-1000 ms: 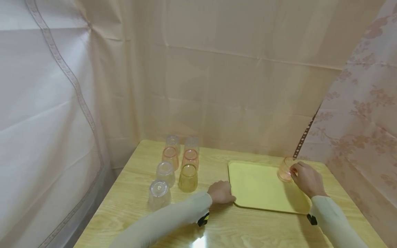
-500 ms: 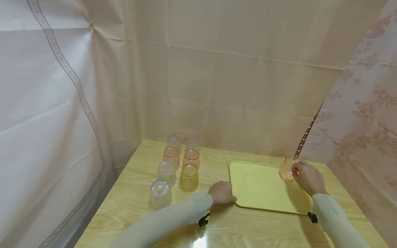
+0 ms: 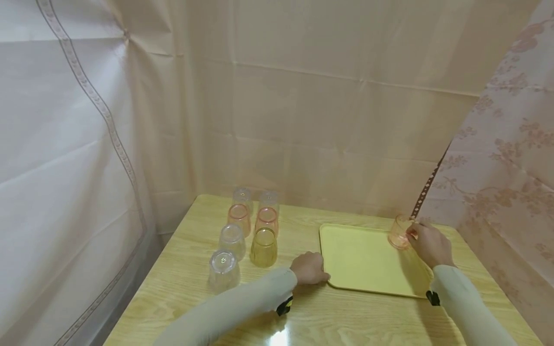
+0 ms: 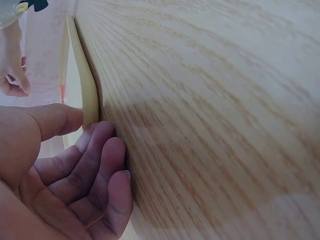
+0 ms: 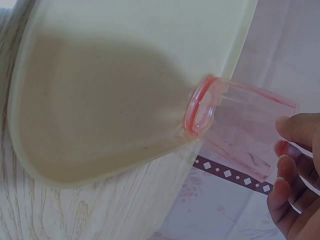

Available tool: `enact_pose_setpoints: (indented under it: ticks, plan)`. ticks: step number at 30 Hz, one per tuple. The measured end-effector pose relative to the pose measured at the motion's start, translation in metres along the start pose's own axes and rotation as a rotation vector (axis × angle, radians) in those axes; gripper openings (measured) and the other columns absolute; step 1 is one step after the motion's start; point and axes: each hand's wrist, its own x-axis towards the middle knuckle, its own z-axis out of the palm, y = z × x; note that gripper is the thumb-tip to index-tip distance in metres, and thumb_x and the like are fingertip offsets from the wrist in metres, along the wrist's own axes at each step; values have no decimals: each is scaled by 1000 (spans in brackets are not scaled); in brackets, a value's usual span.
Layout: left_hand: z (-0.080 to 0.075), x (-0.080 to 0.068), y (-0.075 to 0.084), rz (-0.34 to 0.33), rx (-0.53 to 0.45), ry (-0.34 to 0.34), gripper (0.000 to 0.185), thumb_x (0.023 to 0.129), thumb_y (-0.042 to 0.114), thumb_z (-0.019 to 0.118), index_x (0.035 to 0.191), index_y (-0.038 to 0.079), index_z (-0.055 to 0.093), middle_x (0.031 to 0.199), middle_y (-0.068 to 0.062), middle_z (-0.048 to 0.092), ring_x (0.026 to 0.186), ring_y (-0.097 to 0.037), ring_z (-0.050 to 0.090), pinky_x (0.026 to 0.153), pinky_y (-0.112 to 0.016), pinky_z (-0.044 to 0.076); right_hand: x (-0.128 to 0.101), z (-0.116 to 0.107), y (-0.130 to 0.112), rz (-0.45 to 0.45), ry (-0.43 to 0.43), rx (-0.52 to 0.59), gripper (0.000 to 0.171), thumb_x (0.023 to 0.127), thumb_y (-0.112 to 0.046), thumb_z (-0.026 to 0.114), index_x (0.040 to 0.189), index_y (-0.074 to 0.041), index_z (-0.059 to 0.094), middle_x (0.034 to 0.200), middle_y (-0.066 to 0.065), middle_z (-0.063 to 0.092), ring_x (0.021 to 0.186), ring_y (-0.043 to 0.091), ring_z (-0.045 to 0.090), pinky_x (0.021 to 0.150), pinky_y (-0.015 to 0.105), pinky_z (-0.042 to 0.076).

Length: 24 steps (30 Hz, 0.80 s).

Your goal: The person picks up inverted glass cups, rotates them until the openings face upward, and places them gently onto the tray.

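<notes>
At the far right corner of the yellow tray [image 3: 368, 269] stands a clear pink glass [image 3: 398, 235], its mouth upward. My right hand [image 3: 431, 245] pinches the glass by its upper wall near the rim; in the right wrist view the thumb and forefinger meet there, the other fingers curled loosely beside it. At the tray's near left corner, my left hand [image 3: 309, 268] grips the edge. The left wrist view has the thumb over the tray rim [image 4: 89, 100] and the curled fingers against its outer side.
Left of the tray, upside-down glasses stand in two rows: several clear ones [image 3: 223, 271], two pink ones [image 3: 267, 221] and an amber one [image 3: 263, 250]. The wooden table [image 3: 337, 322] is enclosed by hanging cloth [image 3: 324, 120] at the back and both sides.
My right hand and the pink glass have shifted slightly toward the back of the table. The left hand keeps its hold on the tray corner, and the other glasses stay put.
</notes>
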Motion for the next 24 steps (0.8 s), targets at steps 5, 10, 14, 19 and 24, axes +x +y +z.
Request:
enact_pose_setpoints:
  ticks: [5, 10, 14, 19, 24]
  plan:
    - [-1, 0, 0, 7, 5, 0, 52, 88, 35, 79, 52, 16, 46, 48, 8, 37, 45, -10, 36, 41, -27, 30, 1, 0, 0, 11, -20, 3, 7, 91, -11, 74, 92, -4, 73, 92, 15, 66, 63, 29, 62, 45, 44, 46]
    - [0, -1, 1, 6, -10, -4, 54, 88, 34, 79, 52, 16, 44, 47, 8, 34, 45, -10, 34, 41, -27, 27, -2, 0, 1, 30, -46, 19, 11, 92, -11, 75, 98, -2, 73, 94, 16, 66, 66, 30, 64, 47, 45, 48]
    - [0, -3, 2, 7, -14, -11, 55, 89, 34, 79, 52, 17, 41, 46, 9, 31, 44, -9, 32, 41, -26, 26, -5, -1, 1, 39, -45, 45, 15, 92, -11, 75, 103, -2, 72, 96, 16, 65, 70, 33, 64, 49, 45, 48]
    - [-3, -3, 3, 12, 9, -9, 55, 89, 35, 77, 52, 17, 40, 48, 8, 32, 46, -10, 34, 41, -27, 28, -7, -1, -3, 13, 10, 50, 18, 90, -10, 77, 106, -3, 72, 101, 18, 62, 66, 28, 62, 46, 41, 44]
    - [-4, -4, 3, 11, 16, -7, 53, 92, 32, 74, 54, 16, 41, 50, 7, 35, 47, -11, 36, 43, -28, 30, -11, 2, -11, -50, 57, 47, 21, 88, -9, 79, 107, -3, 71, 101, 19, 62, 59, 18, 55, 44, 33, 40]
